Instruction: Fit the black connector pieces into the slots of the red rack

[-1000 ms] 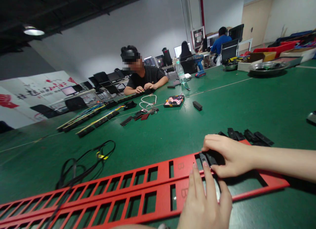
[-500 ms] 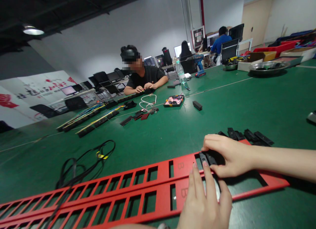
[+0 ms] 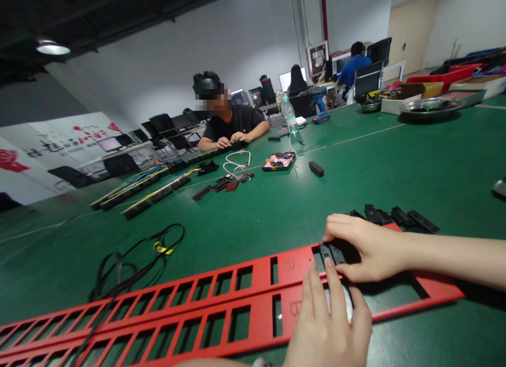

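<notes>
A red slotted frame (image 3: 261, 272) marked with the letter B lies across the green table in two long strips. In its upper opening sit black plastic pieces (image 3: 337, 255). My right hand (image 3: 373, 249) reaches in from the right, fingers curled over the far side of these pieces and thumb on the near side. Below it, my left hand (image 3: 328, 325) lies over the frame with its fingers apart, fingertips at the near edge of the pieces. Parts of the pieces are hidden under both hands.
More black pieces (image 3: 411, 219) lie behind the frame. A looped black cable (image 3: 138, 272) crosses it at left. Further back are wired strips (image 3: 158, 195), a small box (image 3: 279, 161), a bottle (image 3: 290, 116), a drill (image 3: 318, 103) and a seated person (image 3: 233, 122).
</notes>
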A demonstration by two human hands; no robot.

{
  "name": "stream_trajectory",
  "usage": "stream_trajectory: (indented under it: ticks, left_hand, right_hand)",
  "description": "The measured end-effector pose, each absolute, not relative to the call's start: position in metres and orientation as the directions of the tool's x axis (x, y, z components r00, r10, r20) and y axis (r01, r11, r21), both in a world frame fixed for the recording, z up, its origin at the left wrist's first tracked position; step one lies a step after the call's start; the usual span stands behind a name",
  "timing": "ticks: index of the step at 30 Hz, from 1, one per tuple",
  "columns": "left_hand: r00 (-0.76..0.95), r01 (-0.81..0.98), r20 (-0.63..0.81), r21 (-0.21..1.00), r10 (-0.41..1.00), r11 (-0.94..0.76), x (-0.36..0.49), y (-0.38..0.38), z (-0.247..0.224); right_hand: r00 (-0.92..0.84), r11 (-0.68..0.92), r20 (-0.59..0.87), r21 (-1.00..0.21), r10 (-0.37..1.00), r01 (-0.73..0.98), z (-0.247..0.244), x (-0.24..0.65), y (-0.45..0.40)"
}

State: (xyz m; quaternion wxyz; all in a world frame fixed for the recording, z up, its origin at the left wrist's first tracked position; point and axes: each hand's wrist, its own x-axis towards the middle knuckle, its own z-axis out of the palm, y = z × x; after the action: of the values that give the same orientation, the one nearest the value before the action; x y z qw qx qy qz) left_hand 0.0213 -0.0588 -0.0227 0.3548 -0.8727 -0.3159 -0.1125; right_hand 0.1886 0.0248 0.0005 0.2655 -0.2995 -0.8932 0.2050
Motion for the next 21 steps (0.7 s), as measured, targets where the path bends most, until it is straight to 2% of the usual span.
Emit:
stream_trajectory:
  ticks: [6,14,21]
  left_hand:
    - [0.776,0.630,0.419,-0.554,0.472,-0.544,0.022,-0.058,-0.021]
    - [0.798,0.601,0.390,-0.572,0.460,-0.557,0.021,-0.057,-0.018]
    - [0.789,0.613,0.400,-0.559,0.466,-0.559,0.021,-0.056,-0.021]
  right_hand:
    - [-0.697,0.732,0.323,-0.532,0.640,0.426,0.003,0.191,0.027]
    - [-0.757,0.706,0.205,-0.567,0.621,0.425,0.009,0.198,0.036]
    - [-0.752,0.693,0.198,-0.583,0.628,0.425,0.009,0.198,0.035]
